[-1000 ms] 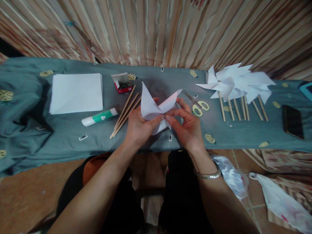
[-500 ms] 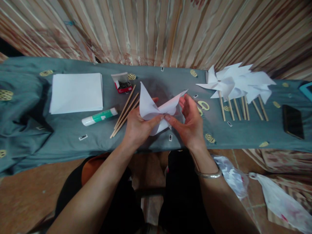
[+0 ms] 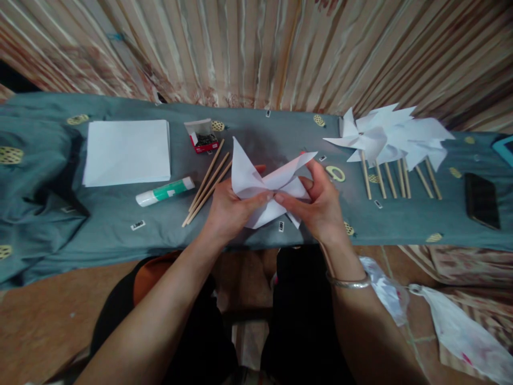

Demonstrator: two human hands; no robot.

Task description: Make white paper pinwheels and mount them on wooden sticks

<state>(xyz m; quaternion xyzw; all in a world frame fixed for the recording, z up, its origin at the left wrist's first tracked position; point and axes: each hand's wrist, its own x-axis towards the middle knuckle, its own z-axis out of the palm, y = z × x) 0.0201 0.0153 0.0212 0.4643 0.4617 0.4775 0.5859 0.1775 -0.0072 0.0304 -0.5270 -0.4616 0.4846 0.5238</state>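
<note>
A person sits at a grey-green, cloth-covered surface (image 3: 288, 131), holding a white paper pinwheel (image 3: 265, 184) above its near edge, roughly midway along. From where I stand, the left hand (image 3: 227, 209) grips the paper from the left, thumb pressed close to the centre. The right hand (image 3: 324, 200) pinches it from the right, its thumb meeting the other one near the centre, fingers behind a blade. A silver bracelet (image 3: 348, 283) circles the right wrist.

Just beside the left hand, three slim wooden sticks (image 3: 204, 183) lie aslant. Beyond them is a small red box (image 3: 206, 146) with its lid raised; to their left, a green-and-white tube (image 3: 165, 192) and a stack of white paper (image 3: 127, 153). Past the right hand, a yellow-green scissor handle (image 3: 341, 174) shows. Farther right, overlapping finished pinwheels (image 3: 395, 136) lie with their stems (image 3: 389, 180) towards the person, near a dark phone (image 3: 482, 200).
</note>
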